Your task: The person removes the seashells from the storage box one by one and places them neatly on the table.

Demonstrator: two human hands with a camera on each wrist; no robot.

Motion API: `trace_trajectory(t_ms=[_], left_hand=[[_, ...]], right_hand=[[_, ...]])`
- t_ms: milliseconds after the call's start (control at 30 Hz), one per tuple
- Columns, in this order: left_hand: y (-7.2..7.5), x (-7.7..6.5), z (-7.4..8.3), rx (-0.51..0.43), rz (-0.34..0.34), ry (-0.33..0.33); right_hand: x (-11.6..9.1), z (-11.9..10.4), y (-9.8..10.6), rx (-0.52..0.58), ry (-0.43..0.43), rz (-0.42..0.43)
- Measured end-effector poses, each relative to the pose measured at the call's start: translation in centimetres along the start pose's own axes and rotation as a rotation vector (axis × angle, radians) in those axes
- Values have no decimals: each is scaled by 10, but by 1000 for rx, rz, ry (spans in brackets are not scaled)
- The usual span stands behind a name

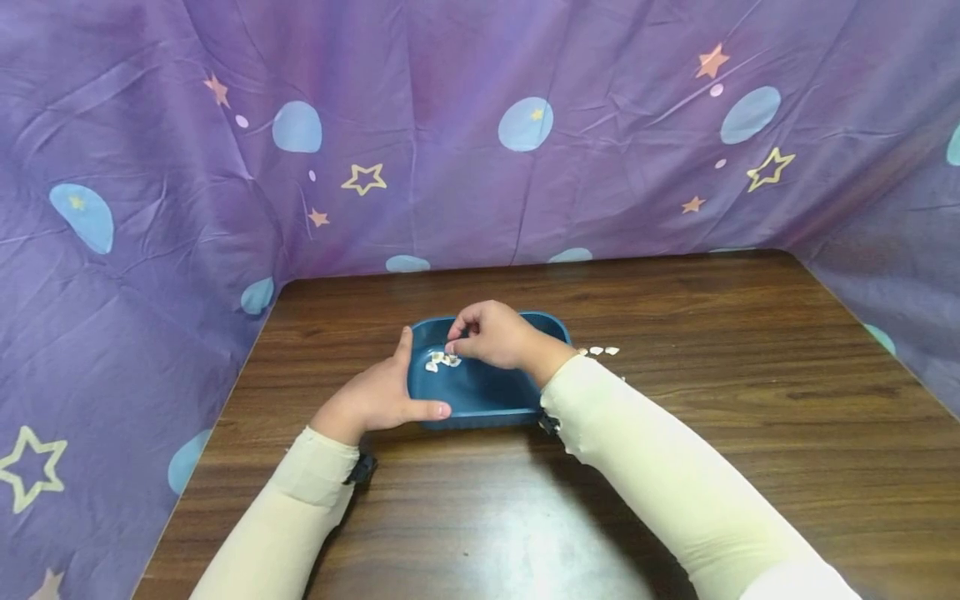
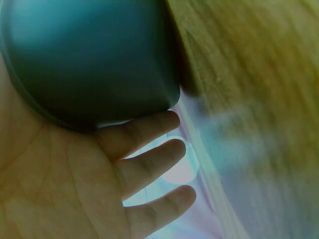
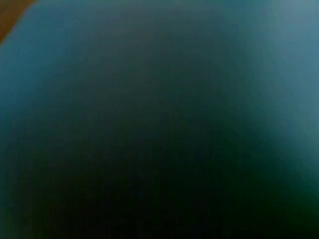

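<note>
In the head view, a blue plastic basin point(image 1: 480, 413) stands on the table. My left hand point(image 1: 378, 396) rests on its near left corner, with the thumb along the front rim and the fingers along the left side. The fingers point(image 2: 154, 167) look straight in the left wrist view, against the basin's outer wall point(image 2: 99, 59). My right hand point(image 1: 498, 335) is inside the basin, thumb and forefinger pinching at a small white piece point(image 1: 453, 361), mostly hidden by the fingertips. Several similar white pieces point(image 1: 432, 367) lie together on the basin floor.
More white pieces point(image 1: 596, 350) lie on the wooden table point(image 1: 750, 400) right of the basin, partly behind my right sleeve. A purple patterned cloth point(image 1: 450, 125) hangs behind the table and along its sides. The right wrist view is dark and blurred, filled by the basin point(image 3: 279, 74).
</note>
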State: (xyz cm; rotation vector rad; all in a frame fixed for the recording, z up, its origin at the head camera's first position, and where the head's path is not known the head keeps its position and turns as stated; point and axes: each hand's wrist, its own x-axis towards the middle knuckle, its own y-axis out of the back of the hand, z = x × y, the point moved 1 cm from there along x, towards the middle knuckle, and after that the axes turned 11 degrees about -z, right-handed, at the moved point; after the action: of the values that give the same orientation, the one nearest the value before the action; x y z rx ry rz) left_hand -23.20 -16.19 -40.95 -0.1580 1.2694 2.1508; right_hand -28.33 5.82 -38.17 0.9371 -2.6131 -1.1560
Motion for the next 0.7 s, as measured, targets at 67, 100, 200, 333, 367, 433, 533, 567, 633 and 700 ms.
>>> trace_trajectory(t_ms=[67, 100, 200, 333, 367, 433, 533, 567, 633, 700], left_hand=[[0, 0, 0, 2, -2, 6], [0, 0, 0, 1, -3, 10], [0, -1, -1, 1, -7, 12], [1, -2, 0, -5, -7, 13], [1, -2, 0, -6, -7, 14], [1, -2, 0, -10, -9, 17], [1, -2, 0, -15, -13, 19], [0, -1, 0, -15, -14, 20], [0, -1, -1, -14, -16, 20], [0, -1, -1, -14, -16, 21]], right_hand=[[3, -1, -4, -2, -10, -5], [4, -1, -6, -4, -16, -8], [8, 0, -11, -13, -44, -15], [12, 3, -16, -22, -81, -26], [13, 4, -17, -23, -89, -32], [13, 5, -18, -25, -98, -49], [14, 7, -21, -33, -106, -74], [14, 8, -21, -34, -109, -81], [14, 10, -23, -42, -117, -95], [15, 11, -24, -49, -129, -112]])
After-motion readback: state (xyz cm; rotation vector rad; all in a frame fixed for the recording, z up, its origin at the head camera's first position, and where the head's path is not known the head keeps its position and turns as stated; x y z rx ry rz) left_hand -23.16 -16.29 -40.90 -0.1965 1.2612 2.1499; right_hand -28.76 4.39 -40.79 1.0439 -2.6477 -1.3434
